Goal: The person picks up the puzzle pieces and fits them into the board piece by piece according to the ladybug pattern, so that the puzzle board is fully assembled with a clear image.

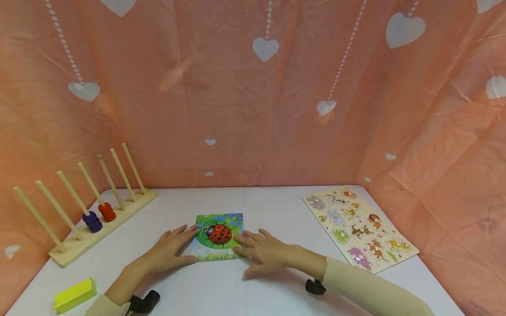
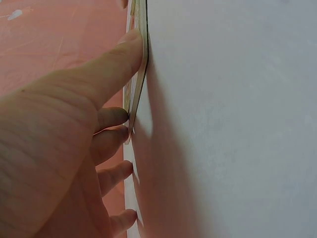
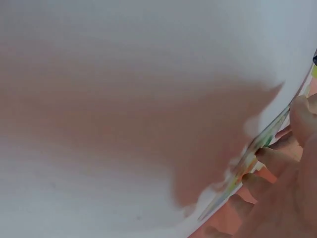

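Observation:
A square ladybug picture board (image 1: 218, 234) lies on the white table between both hands. My left hand (image 1: 170, 251) touches its left side with spread fingers, the fingertips at the upper left corner and the thumb at the lower left. Seen from the left wrist, the thumb (image 2: 116, 62) lies against the thick edge of the board (image 2: 141, 64). At the right side rests my right hand (image 1: 266, 253), its fingertips over the board's right edge and its thumb on the table. In the right wrist view, fingers (image 3: 272, 158) touch the board (image 3: 233, 186).
A wooden rack (image 1: 106, 228) with several upright pegs stands at the left, bearing dark blue rings (image 1: 92, 222) and red rings (image 1: 107, 212). A yellow block (image 1: 75, 296) lies at the front left. At the right is a wooden animal peg puzzle (image 1: 360, 228). A pink curtain (image 1: 237, 109) surrounds the table.

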Demonstrator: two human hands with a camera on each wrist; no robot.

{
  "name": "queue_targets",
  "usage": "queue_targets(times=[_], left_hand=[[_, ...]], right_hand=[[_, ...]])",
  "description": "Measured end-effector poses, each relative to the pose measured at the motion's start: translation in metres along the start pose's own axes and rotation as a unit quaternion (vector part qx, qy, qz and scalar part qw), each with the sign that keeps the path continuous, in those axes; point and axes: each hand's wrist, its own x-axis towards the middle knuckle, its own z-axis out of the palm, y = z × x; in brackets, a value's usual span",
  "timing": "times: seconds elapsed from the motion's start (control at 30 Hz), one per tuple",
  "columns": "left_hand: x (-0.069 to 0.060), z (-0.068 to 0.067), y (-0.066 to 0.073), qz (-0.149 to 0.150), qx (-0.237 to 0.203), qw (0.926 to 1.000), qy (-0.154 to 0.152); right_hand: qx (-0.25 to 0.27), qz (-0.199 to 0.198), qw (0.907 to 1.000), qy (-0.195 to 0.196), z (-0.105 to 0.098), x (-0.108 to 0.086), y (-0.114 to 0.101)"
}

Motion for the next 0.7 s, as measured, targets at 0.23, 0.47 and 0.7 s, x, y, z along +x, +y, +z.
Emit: queue_targets(times=[0.23,0.47,0.7], left_hand=[[-0.0001,0.0012,-0.0015,0.001,0.003,1.0,0.002],[0.0007,0.002,-0.0027,0.001,0.003,1.0,0.002],[0.0013,0.0004,-0.0007,0.007,0.003,0.9999,0.01]], right_hand=[[0.005,0.017,0.9998,-0.009,0.0049,-0.0015,-0.0033],[-0.009,0.024,0.9996,-0.013,0.0019,-0.0007,-0.0083],[0.055,0.053,0.9971,0.0,0.0019,-0.0038,-0.004]])
